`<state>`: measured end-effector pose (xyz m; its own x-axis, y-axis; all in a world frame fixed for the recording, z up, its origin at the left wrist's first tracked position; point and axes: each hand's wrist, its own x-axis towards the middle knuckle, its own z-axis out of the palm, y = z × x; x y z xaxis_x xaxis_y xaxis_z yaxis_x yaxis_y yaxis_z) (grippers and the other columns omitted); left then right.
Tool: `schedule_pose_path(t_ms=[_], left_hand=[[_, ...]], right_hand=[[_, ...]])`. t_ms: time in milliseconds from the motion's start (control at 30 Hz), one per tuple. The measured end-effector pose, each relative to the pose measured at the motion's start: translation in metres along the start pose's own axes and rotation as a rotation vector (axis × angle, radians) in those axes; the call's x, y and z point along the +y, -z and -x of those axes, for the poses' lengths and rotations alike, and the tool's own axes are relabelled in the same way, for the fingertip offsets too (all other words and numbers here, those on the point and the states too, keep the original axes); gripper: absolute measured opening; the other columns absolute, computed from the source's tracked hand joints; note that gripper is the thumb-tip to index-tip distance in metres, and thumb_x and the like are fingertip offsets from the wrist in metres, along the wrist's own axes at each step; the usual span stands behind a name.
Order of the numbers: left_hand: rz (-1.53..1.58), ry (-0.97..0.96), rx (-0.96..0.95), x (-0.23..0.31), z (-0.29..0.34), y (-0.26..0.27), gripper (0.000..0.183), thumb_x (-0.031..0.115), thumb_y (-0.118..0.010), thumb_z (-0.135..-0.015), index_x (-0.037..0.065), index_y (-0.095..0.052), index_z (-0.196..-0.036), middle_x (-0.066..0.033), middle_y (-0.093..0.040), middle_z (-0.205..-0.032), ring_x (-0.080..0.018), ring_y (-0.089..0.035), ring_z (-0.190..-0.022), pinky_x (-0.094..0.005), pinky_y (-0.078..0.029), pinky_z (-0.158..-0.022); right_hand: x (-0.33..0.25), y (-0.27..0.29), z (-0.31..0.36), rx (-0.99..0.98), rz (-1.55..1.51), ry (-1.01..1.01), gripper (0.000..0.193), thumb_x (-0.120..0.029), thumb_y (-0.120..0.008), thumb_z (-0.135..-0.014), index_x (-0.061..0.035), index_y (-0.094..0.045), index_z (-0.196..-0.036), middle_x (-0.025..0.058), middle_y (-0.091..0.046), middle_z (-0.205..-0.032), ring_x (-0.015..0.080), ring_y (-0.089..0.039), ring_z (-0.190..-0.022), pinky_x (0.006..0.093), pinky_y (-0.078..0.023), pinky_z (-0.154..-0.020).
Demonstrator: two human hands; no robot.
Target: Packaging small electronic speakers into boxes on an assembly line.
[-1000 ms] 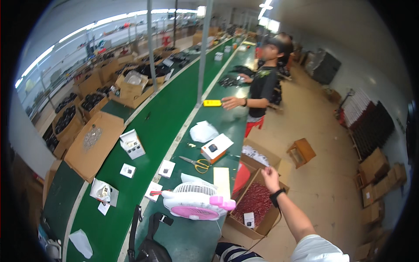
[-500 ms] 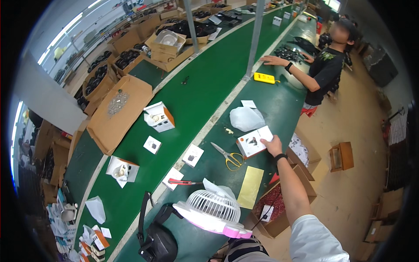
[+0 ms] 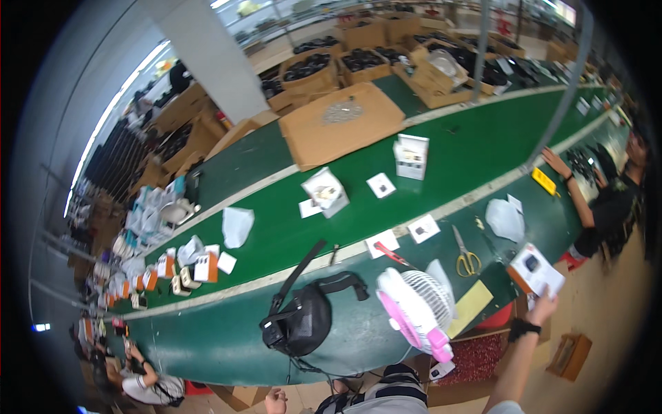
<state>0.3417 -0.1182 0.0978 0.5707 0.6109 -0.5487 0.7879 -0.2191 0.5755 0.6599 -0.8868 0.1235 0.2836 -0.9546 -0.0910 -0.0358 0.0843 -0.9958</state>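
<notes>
My right hand (image 3: 543,303) grips the near edge of a small white and orange box (image 3: 534,271) with a dark device pictured on it, at the bench's right edge. At the lower edge my left hand (image 3: 276,401) hangs partly in view, its fingers loosely bent and nothing seen in them. Left of the box lie scissors (image 3: 469,263) with yellow handles and a yellow sheet (image 3: 472,308). A white and pink fan (image 3: 417,307) rests close to me. Beyond it are a red utility knife (image 3: 391,252) and white cards (image 3: 423,228). A white plastic bag (image 3: 505,219) lies past the box.
A black bag with straps (image 3: 303,321) lies left of the fan. Opened boxes (image 3: 326,193) stand on the green conveyor (image 3: 276,228), with more packages at its left. A person (image 3: 616,200) works at the far right, near a yellow device (image 3: 544,181). Open cartons are below the bench.
The view has swung left, so the bench things appear farther right. My right hand still holds the box, now tilted at the bench's edge. My left hand has come into view.
</notes>
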Motion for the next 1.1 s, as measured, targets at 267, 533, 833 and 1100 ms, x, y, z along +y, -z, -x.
schedule_pose_path(t_ms=[267, 533, 833, 1100], left_hand=[[0.35, -0.25, 0.11, 0.123, 0.028, 0.032, 0.014, 0.007, -0.058, -0.088, -0.004, -0.064, -0.096, -0.0093, -0.068, -0.084, -0.0165, -0.065, -0.076, -0.0262, -0.05, -0.071], [0.578, -0.797, -0.656, 0.185, 0.11, 0.09, 0.09, -0.002, -0.073, -0.074, 0.007, -0.018, -0.145, -0.0116, -0.036, -0.142, -0.021, -0.047, -0.121, -0.0343, -0.047, -0.091], [1.028, -0.424, -0.536, 0.066, 0.088, 0.167, 0.085, -0.001, -0.071, -0.075, 0.009, -0.023, -0.144, -0.0074, -0.042, -0.134, -0.0167, -0.041, -0.123, -0.031, -0.035, -0.103], [1.406, -0.245, 0.125, -0.075, 0.087, 0.233, 0.063, 0.007, -0.068, -0.081, 0.007, -0.037, -0.135, -0.0061, -0.049, -0.127, -0.0157, -0.05, -0.114, -0.0306, -0.043, -0.095]], right_hand=[[-0.202, 0.046, 0.193, -0.277, -0.187, 0.357, 0.031, -0.011, -0.053, -0.094, 0.0048, -0.047, -0.12, 0.0159, -0.056, -0.114, 0.0193, -0.055, -0.103, 0.0335, -0.043, -0.088], [-0.204, 0.037, 0.51, -1.299, 0.253, 0.348, 0.02, 0.0, -0.062, -0.077, -0.0014, -0.058, -0.096, 0.0075, -0.057, -0.091, 0.0201, -0.055, -0.094, 0.0341, -0.043, -0.085], [-0.173, 0.048, 0.675, -1.82, 0.365, -0.016, 0.017, 0.002, -0.064, -0.079, -0.002, -0.055, -0.093, 0.0024, -0.057, -0.087, 0.01, -0.053, -0.082, 0.0256, -0.045, -0.077], [-0.151, 0.021, 0.735, -2.046, 0.313, 0.03, 0.033, -0.004, -0.052, -0.092, 0.0011, -0.046, -0.124, 0.0102, -0.061, -0.099, 0.0177, -0.062, -0.088, 0.0268, -0.048, -0.079]])
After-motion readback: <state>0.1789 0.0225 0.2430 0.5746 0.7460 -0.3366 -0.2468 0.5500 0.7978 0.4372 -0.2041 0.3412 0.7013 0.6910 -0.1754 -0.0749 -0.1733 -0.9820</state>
